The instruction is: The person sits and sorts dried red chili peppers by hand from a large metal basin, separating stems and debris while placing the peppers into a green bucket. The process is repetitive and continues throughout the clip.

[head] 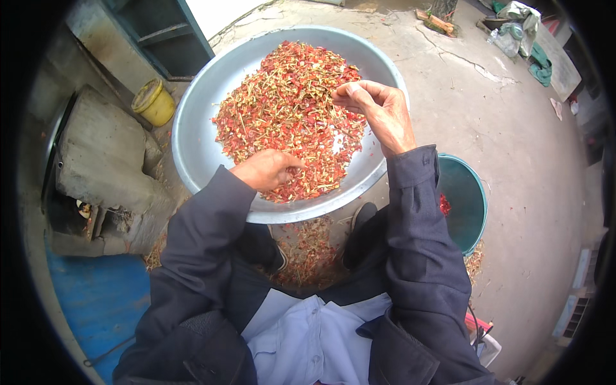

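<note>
A wide metal basin (195,125) is in front of me with a heap of dried red chilli pieces and pale stems (288,110) in it. At the near side of the heap, my left hand (270,169) touches the pieces with its fingers curled; what lies under the fingers is hidden. Over the basin's right side, my right hand (378,108) is raised, thumb and fingertips brought together. Whether a small piece is pinched there is too small to tell.
Right of the basin stands a green bucket (464,211) with some red chilli pieces inside. To the left are a yellow pail (155,102) and a concrete stove-like block (103,159). Stems and chilli scraps (310,252) litter the floor between my shoes. Plastic bags (519,29) lie far right.
</note>
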A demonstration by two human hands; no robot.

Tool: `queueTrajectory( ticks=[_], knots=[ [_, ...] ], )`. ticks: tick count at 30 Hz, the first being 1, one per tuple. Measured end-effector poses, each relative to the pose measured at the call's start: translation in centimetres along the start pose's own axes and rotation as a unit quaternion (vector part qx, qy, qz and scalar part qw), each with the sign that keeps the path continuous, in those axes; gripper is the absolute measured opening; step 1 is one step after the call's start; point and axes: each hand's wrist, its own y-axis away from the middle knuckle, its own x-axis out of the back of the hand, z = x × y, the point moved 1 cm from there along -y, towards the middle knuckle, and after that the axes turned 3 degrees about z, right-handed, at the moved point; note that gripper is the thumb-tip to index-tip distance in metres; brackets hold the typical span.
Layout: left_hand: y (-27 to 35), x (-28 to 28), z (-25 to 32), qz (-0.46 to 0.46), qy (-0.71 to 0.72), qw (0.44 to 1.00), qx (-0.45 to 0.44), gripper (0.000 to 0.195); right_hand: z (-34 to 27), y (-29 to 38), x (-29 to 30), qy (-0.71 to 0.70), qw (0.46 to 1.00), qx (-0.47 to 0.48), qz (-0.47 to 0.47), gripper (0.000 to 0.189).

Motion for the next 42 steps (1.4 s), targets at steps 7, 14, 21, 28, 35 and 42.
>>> queueTrajectory(
  ticks=[7, 14, 21, 28, 35, 42],
  knots=[
    [1.1, 2.9, -1.2, -0.004, -0.098, 0.987, 0.126, 0.018, 0.9, -0.2, -0.3, -0.041, 0.999, -0.001, 0.007, 0.032],
    [1.2, 1.7, -1.6, -0.048, -0.197, 0.953, 0.226, 0.025, 0.8, -0.2, -1.1, -0.075, 0.997, 0.009, 0.007, 0.027],
    [0.6, -0.7, -2.7, 0.03, -0.165, 0.971, 0.171, 0.032, 1.2, 0.1, -1.0, 0.049, 0.999, 0.011, -0.011, 0.027],
    [0.1, -1.8, -2.4, 0.083, -0.165, 0.976, 0.116, 0.035, 0.2, 0.8, -1.3, 0.034, 0.999, -0.004, -0.014, 0.029],
    [0.1, -1.6, -2.1, 0.061, -0.157, 0.968, 0.189, 0.032, 0.4, 1.1, -1.1, 0.012, 1.0, 0.011, -0.002, 0.025],
    [-0.2, -1.1, -1.2, 0.104, -0.112, 0.977, 0.146, 0.013, 0.1, 1.2, -0.9, 0.029, 0.999, -0.012, -0.011, 0.029]
  ],
)
